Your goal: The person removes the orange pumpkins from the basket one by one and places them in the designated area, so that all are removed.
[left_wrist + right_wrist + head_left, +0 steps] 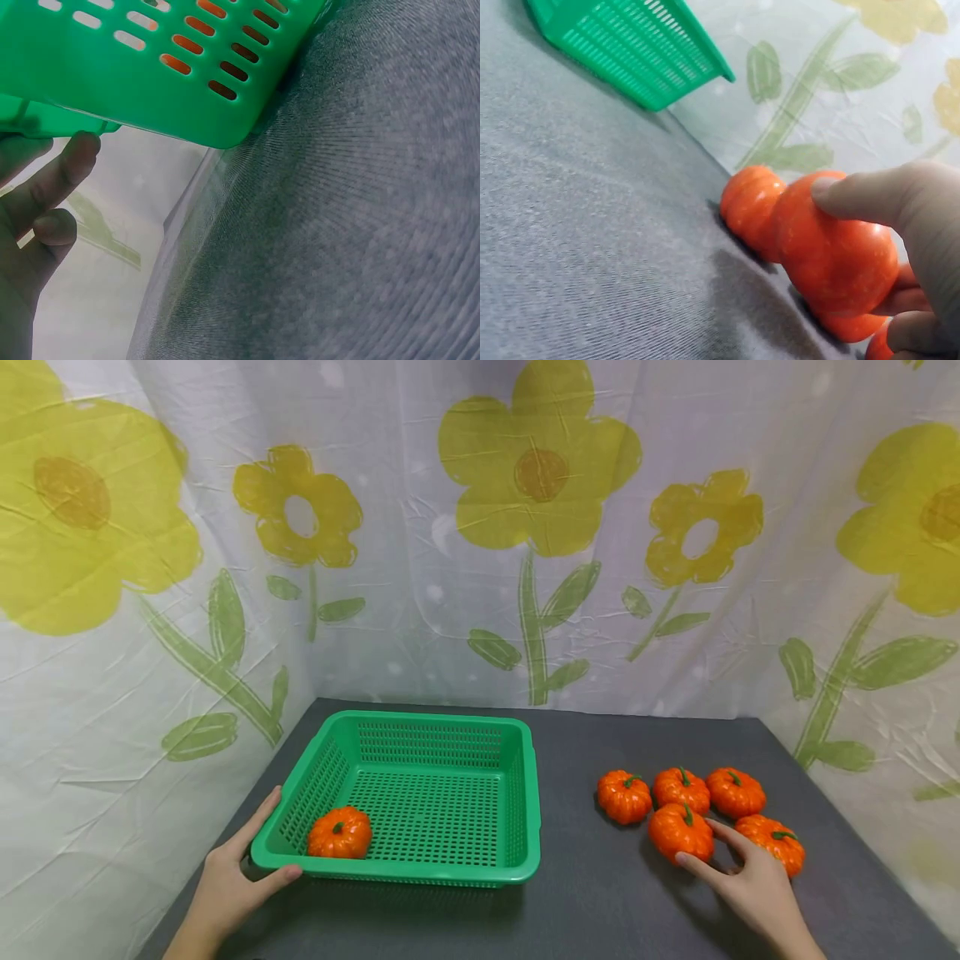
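My right hand (753, 881) holds a small orange pumpkin (681, 833) with a green stem between thumb and fingers. In the right wrist view this pumpkin (832, 247) is raised above the grey table, overlapping others behind it. My left hand (231, 877) holds the near left corner of a green plastic basket (427, 871), thumb at the front rim and fingers along the left side. In the left wrist view the fingers (60, 176) show at the underside of the rim. One pumpkin (340, 833) sits inside the basket, in its near left corner.
Beside the held pumpkin are several more: one pumpkin (624, 797) at left, two behind, and another pumpkin (772, 842) partly behind my right hand. A flower-printed white curtain (405, 635) hangs round the back and sides of the dark grey table (577, 902).
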`<action>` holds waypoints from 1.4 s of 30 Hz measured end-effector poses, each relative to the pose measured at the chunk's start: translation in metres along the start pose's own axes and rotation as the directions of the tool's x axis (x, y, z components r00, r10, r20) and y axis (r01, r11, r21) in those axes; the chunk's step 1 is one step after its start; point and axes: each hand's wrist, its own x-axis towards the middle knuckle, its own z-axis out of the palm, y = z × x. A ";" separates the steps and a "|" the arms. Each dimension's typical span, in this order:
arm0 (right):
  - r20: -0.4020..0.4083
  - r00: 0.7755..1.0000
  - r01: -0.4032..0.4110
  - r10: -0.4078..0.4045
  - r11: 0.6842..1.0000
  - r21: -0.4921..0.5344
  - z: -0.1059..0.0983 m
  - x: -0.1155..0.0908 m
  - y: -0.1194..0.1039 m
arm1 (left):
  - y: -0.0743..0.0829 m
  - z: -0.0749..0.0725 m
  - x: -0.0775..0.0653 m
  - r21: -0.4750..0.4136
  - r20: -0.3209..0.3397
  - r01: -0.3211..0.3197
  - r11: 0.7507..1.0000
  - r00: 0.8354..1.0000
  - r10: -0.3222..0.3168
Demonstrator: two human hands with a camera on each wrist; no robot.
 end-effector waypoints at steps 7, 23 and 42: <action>0.033 0.991 -0.126 0.126 0.992 -0.016 -0.002 0.000 0.004 | -0.001 -0.001 0.001 0.030 0.023 0.048 0.998 0.999 -0.049; 0.021 0.978 -0.208 0.209 0.977 -0.054 0.002 -0.003 0.011 | -0.003 0.001 -0.001 0.018 0.004 0.020 1.000 1.000 -0.020; -0.012 0.986 -0.166 0.165 0.982 -0.088 0.010 -0.002 0.013 | -0.003 0.001 0.000 0.032 -0.004 0.011 0.999 1.000 -0.011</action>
